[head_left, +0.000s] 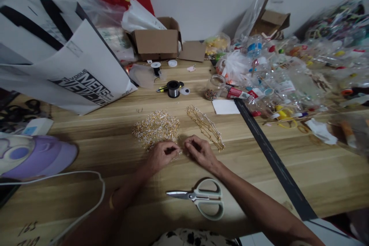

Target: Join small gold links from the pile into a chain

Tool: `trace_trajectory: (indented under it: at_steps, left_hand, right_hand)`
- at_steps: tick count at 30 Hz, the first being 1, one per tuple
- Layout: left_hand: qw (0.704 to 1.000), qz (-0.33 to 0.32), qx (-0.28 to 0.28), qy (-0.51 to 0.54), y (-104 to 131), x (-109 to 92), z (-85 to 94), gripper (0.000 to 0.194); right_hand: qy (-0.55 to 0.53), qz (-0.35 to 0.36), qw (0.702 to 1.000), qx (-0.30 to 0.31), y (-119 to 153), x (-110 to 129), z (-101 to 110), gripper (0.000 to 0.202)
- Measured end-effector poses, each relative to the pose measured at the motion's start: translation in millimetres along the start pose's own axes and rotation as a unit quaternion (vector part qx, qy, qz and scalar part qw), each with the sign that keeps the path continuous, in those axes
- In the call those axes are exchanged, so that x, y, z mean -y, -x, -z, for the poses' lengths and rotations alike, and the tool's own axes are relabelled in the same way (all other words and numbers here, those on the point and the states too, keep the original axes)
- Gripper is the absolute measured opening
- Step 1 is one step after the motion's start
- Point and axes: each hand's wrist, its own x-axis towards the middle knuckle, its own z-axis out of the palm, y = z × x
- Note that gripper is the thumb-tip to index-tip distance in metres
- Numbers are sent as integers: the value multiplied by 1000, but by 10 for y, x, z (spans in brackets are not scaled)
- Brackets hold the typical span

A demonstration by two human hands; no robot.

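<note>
My left hand (164, 155) is closed in a pinch at the near edge of a heap of gold and clear beaded strands (157, 126). A short beaded strand (178, 155) shows at its fingertips. Just across from it, my right hand (200, 152) is also pinched; whatever lies between its fingers is too small to make out. Several gold beaded chains (205, 126) are stretched out beyond my right hand. Scissors (198, 196) with pale green handles lie on the table nearer to me, blades pointing left.
A wire spool (173, 89) and a dark thread spool (156, 69) stand farther back. A jar of beads (215, 87) is beside piled plastic bottles and bags (276, 80). Left are a large white paper bag (86, 65), a purple cap (54, 153) and a white cable (99, 177). Behind sits a cardboard box (157, 43).
</note>
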Motion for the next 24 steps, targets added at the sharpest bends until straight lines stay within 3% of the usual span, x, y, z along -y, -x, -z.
trace_trajectory:
  at_steps: [6,12,17,24]
  left_hand:
    - [1000,-6,-4,4,-2,36,4,17]
    - [1000,-9,-11,10,-3,28,2,17]
    - [999,18,-9,35,-18,-7,8,18]
    - [994,49,-10,93,-46,-80,49,19]
  right_hand:
    - [72,63,995,-40,-75,27,109,13]
    - [151,150,977,26,-78,49,144,16]
    - [256,155,952,71,-30,17,118,25]
    - [286,150,943,82,-34,-7,114,14]
